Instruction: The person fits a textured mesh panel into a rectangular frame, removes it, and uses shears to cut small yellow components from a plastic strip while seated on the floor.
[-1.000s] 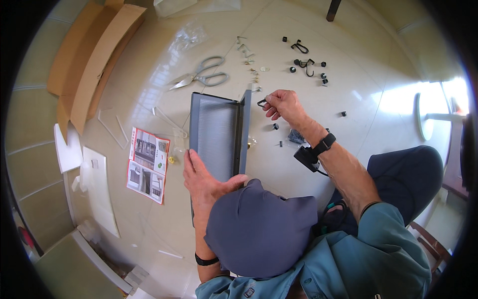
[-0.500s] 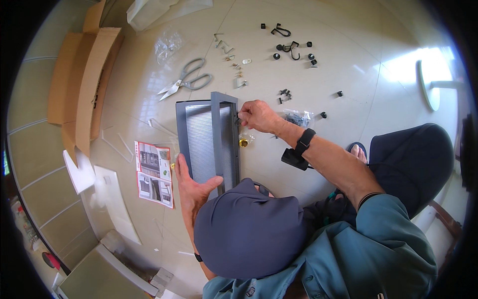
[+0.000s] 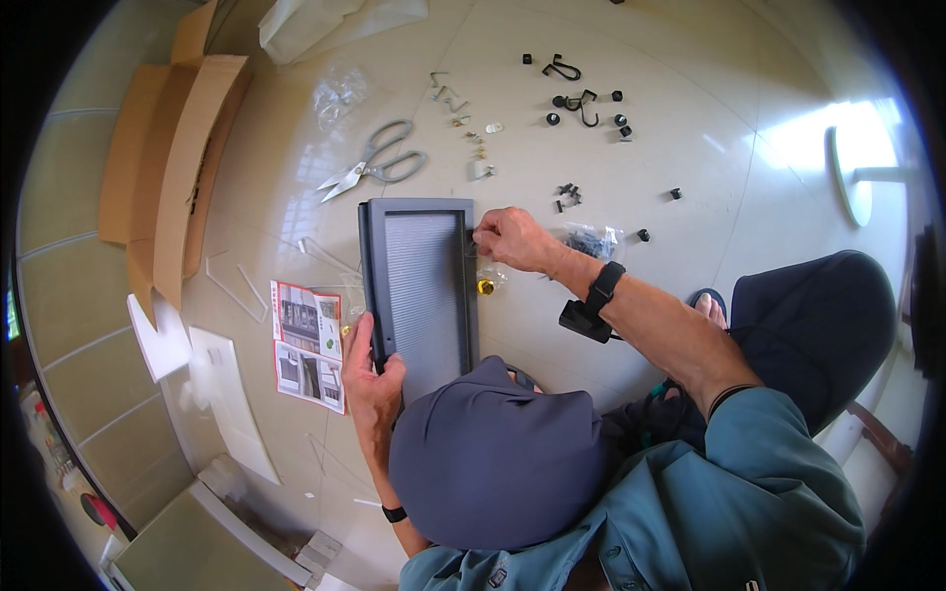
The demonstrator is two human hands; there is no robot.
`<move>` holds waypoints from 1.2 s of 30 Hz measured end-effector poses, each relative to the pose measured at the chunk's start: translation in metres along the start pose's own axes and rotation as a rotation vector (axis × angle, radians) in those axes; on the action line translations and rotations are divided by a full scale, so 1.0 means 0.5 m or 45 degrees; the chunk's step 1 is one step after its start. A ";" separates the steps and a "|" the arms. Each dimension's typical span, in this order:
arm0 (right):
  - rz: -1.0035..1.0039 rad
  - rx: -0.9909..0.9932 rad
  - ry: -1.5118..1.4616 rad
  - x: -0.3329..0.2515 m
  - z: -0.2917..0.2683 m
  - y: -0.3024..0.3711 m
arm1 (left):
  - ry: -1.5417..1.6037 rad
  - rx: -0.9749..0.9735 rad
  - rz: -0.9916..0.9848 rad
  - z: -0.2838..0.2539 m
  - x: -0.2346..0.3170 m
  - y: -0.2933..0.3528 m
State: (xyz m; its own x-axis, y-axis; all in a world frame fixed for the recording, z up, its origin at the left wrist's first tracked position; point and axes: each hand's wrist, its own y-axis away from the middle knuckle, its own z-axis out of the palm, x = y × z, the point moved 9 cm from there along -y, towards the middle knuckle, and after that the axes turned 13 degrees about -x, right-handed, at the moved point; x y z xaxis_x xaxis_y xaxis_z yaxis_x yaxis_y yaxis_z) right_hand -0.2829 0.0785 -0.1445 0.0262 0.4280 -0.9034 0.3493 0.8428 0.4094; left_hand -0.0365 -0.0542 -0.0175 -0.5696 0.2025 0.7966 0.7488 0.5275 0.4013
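Note:
A dark grey rectangular frame with a ribbed, silvery grey panel (image 3: 424, 266) lies lengthwise before me, its near end hidden behind my raised knee (image 3: 498, 453). My left hand (image 3: 372, 379) grips its left edge, thumb on the face and fingers along the outer side. At the upper part of the right edge, my right hand (image 3: 507, 239) has its fingertips pinched together. Whatever those fingertips hold, if anything, is hidden. A small brass-yellow round part (image 3: 485, 287) lies beside the frame, below my right hand. A clear bag of small grey parts (image 3: 594, 239) lies right of that hand.
Grey-handled scissors (image 3: 379, 163), black hooks (image 3: 581, 103), black knobs and small metal fittings (image 3: 481, 169) lie on the tiled floor beyond the frame. A printed leaflet (image 3: 308, 345) is at left, with an open cardboard box (image 3: 177, 177) and white panels (image 3: 232, 399) further left.
The raised, angled part of the frame has swung to the left, so its ribbed face now shows flat. My left hand has shifted with its edge; my right stays at the right edge.

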 end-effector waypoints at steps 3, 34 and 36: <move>0.014 -0.008 -0.001 0.015 0.001 0.000 | -0.323 0.051 0.210 0.010 0.008 -0.011; -1.040 -0.200 0.232 -0.358 0.097 0.160 | 0.481 0.515 0.200 -0.190 -0.005 0.146; -1.060 -0.189 0.252 -0.364 0.099 0.159 | 0.457 0.537 0.280 -0.201 -0.003 0.156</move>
State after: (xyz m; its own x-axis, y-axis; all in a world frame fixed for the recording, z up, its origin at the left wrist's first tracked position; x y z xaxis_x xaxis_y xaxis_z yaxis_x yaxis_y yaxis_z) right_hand -0.2136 0.0517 0.0461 -0.3520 -0.3094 -0.8834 0.0560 0.9351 -0.3498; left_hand 0.0570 -0.0962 0.0580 -0.2112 0.0916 0.9731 0.5951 0.8018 0.0537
